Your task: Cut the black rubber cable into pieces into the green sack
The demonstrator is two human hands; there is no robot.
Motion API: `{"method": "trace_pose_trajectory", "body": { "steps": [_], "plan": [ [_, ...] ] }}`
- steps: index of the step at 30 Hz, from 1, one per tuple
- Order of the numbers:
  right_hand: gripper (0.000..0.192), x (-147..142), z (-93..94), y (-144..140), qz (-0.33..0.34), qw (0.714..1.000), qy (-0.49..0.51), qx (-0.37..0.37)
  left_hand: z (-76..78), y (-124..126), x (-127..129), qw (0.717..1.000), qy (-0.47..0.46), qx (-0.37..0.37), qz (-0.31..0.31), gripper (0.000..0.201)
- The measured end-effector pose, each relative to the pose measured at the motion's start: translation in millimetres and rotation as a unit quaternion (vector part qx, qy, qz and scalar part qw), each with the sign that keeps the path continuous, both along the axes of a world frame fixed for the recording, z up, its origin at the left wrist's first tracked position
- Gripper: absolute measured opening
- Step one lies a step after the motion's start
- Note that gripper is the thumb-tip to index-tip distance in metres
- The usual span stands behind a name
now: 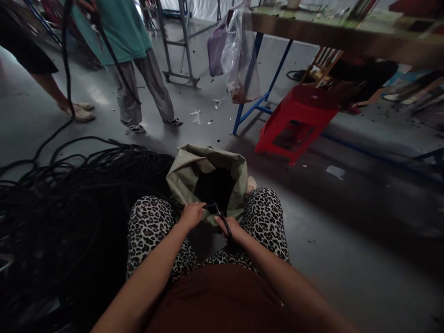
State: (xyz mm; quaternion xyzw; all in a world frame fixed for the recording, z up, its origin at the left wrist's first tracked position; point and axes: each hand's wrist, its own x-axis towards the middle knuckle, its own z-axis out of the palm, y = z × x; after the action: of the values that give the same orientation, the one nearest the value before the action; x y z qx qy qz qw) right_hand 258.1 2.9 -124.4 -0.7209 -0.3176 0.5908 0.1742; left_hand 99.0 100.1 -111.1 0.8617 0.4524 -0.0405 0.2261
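Note:
An open olive-green woven sack (183, 173) stands between my knees, dark inside. My left hand (190, 215) is at its near rim, fingers closed on a thin black cable piece (210, 206). My right hand (231, 228) sits just right of it, gripping black-handled scissors (225, 223) whose blades point at the cable over the sack's mouth. I sit in leopard-print trousers.
A big heap of black cable (69, 203) fills the floor to my left. Two people stand at the back left; one in a teal shirt (121, 27) handles a cable. A red plastic stool (294, 122) and a long table (347, 32) with hanging plastic bags stand ahead right.

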Motion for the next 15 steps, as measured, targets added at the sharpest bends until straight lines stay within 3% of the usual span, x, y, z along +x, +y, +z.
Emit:
{"method": "trace_pose_trajectory", "body": {
  "steps": [8, 15],
  "plan": [
    [0.043, -1.4, -3.4, -1.7, -0.027, 0.999, 0.019, -0.01, -0.4, 1.2, 1.2, 1.0, 0.025, 0.001, 0.002, 0.034],
    [0.041, -1.4, 8.4, 0.2, -0.063, 0.998, 0.0, -0.008, -1.6, 2.7, 0.5, 1.0, 0.019, -0.003, 0.012, 0.035]
  ]
}}
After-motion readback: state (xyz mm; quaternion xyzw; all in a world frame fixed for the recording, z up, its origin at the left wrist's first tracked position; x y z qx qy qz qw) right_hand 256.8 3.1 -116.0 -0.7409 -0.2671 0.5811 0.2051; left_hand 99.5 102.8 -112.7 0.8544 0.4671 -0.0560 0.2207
